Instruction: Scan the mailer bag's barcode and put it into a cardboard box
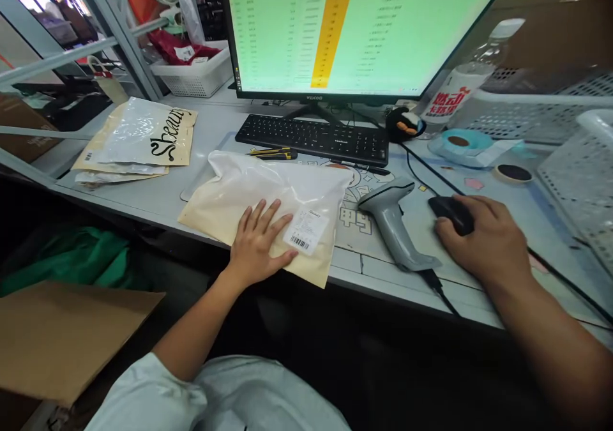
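Note:
My left hand (258, 242) lies flat, fingers spread, on a cream plastic package (268, 191) at the desk's front edge, just left of its white barcode label (306, 230). My right hand (483, 239) rests cupped over a black computer mouse (450, 212) on the right side of the desk. Between the two hands a grey barcode scanner (390, 217) lies on the desk, its cable running off the front edge.
A black keyboard (313, 138) and a monitor (354, 29) showing a green spreadsheet stand behind. Printed packages (143, 137) are stacked at the left. White baskets (575, 163), a tape roll (462, 143), a water bottle (467, 76) sit right. A cardboard box (62, 335) is below left.

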